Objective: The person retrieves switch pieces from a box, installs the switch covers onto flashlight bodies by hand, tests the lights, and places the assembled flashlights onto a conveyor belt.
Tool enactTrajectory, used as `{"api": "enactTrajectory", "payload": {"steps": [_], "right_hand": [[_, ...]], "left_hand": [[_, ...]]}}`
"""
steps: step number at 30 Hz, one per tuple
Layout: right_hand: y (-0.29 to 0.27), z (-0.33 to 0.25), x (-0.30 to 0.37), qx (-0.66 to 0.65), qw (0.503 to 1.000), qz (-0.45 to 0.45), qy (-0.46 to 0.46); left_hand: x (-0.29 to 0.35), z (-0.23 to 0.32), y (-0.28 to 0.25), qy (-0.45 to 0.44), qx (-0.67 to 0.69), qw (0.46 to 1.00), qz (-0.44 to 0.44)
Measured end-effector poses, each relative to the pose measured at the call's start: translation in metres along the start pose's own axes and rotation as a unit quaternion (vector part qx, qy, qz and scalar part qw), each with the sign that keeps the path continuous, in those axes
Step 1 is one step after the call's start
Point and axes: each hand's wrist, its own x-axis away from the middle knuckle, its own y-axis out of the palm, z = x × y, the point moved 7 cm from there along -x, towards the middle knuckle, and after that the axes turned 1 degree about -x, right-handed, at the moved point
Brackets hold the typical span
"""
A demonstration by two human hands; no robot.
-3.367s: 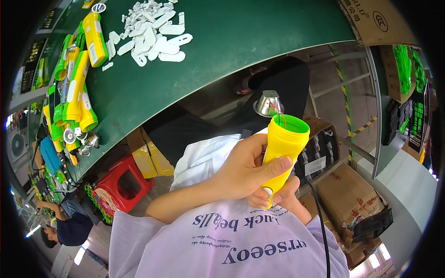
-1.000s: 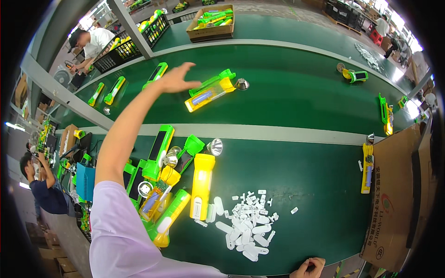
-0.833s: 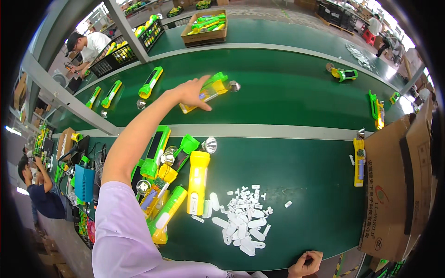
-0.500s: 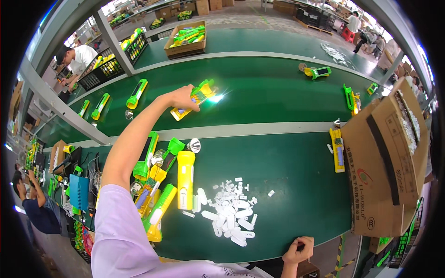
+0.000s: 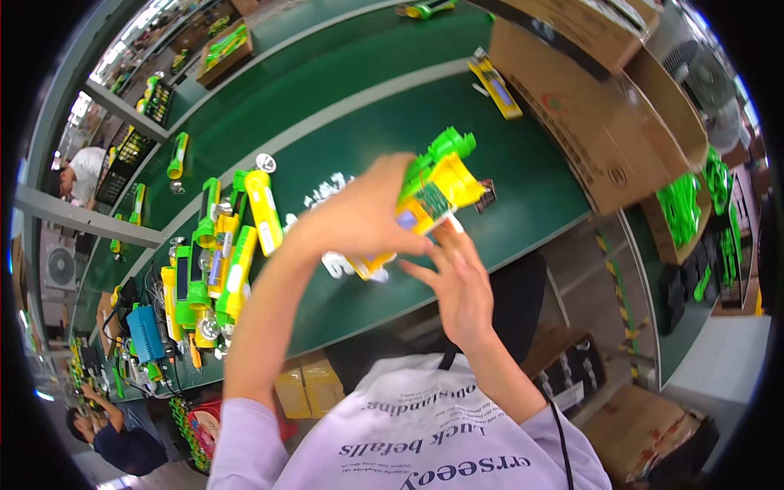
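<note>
Holding a yellow-and-green torch (image 5: 430,189) up over the green table (image 5: 523,139), both hands on it.

L hand (image 5: 359,220) wraps the torch body, fingers closed round it; R hand (image 5: 461,282) sits just under it w/ fingers spread, tips touching its underside. Torch is tilted, green end up. More yellow/green torches (image 5: 224,253) lie left on the table; white plastic parts (image 5: 327,192) behind the L hand; cardboard boxes (image 5: 604,106) to the right.

We find a factory assembly line: long green conveyor belts (image 5: 343,90), rows of identical yellow-and-green flashlights (image 5: 220,261) on the tabletop (image 5: 523,147), stacked cardboard cartons (image 5: 604,106), crates of parts (image 5: 224,53), and other workers (image 5: 77,171) stationed alongside.
</note>
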Motion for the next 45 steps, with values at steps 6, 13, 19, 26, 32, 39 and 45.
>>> {"api": "enactTrajectory", "payload": {"steps": [6,13,19,26,32,39,45], "right_hand": [[-0.032,0.012,0.046,0.012,0.994,0.023,0.108],[-0.063,0.021,0.077,0.048,0.987,0.047,0.146],[-0.062,0.027,0.079,0.067,0.985,0.025,0.156],[-0.058,0.020,0.075,0.093,0.988,-0.013,0.126],[-0.059,0.016,0.080,0.123,0.984,0.009,0.129],[-0.059,0.009,0.083,0.141,0.984,0.019,0.111],[-0.065,0.014,0.083,0.161,0.979,0.051,0.114]], "left_hand": [[0.037,0.010,0.088,-0.065,0.083,0.994,-0.002],[0.076,-0.018,0.120,-0.159,0.427,0.890,-0.012],[0.095,-0.011,0.123,-0.136,0.542,0.827,0.063],[0.103,-0.015,0.137,-0.139,0.611,0.778,0.049],[0.113,-0.018,0.161,-0.139,0.664,0.735,-0.018],[0.122,-0.022,0.155,-0.152,0.631,0.757,0.077],[0.125,-0.004,0.149,-0.148,0.570,0.799,0.120]]}}
